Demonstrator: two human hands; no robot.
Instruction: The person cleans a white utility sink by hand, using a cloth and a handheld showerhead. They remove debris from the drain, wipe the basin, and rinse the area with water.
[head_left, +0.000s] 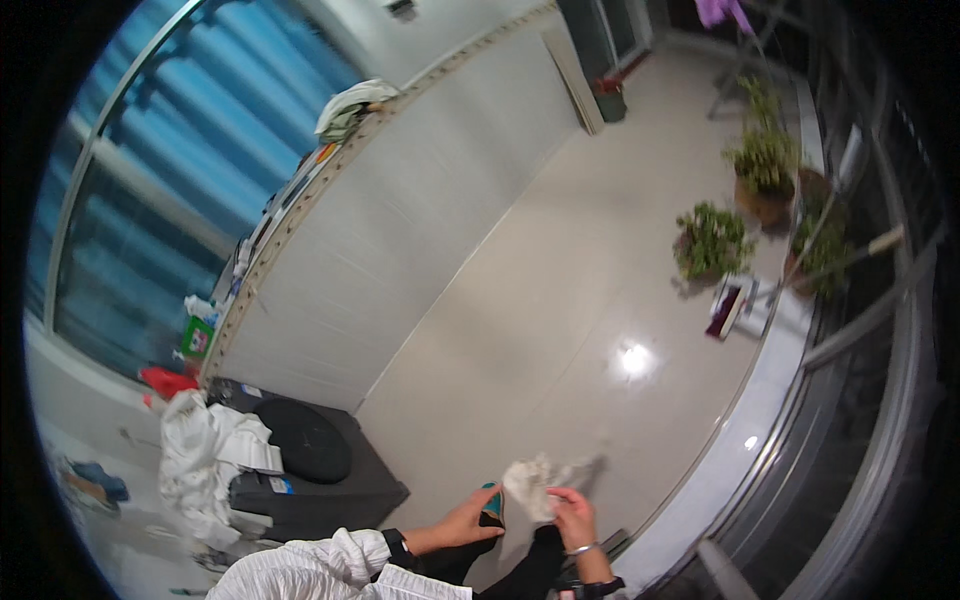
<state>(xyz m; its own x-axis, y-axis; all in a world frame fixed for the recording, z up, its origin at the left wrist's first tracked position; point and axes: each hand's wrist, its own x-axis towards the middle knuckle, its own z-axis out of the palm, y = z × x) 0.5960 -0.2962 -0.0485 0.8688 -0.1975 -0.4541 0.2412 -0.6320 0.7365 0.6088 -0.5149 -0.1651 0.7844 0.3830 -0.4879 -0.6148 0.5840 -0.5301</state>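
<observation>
A small crumpled off-white cloth (531, 487) hangs in front of me, above the floor, its far edge blurred. My right hand (574, 517) pinches the cloth's right side between thumb and fingers; a silver bangle is on that wrist. My left hand (469, 519) is just left of the cloth, thumb and fingers apart, with nothing seen between them. Below the hands are my black-trousered legs and a teal shoe (492, 501).
At the left, white clothing (202, 457) and a round black cushion (304, 441) lie on a dark grey box-like piece (322, 506). Potted plants (712, 241) and a squeegee-like tool with a dark red head (724, 313) stand at the right, beside the glazed frame. A low wall (420, 202) runs along the left.
</observation>
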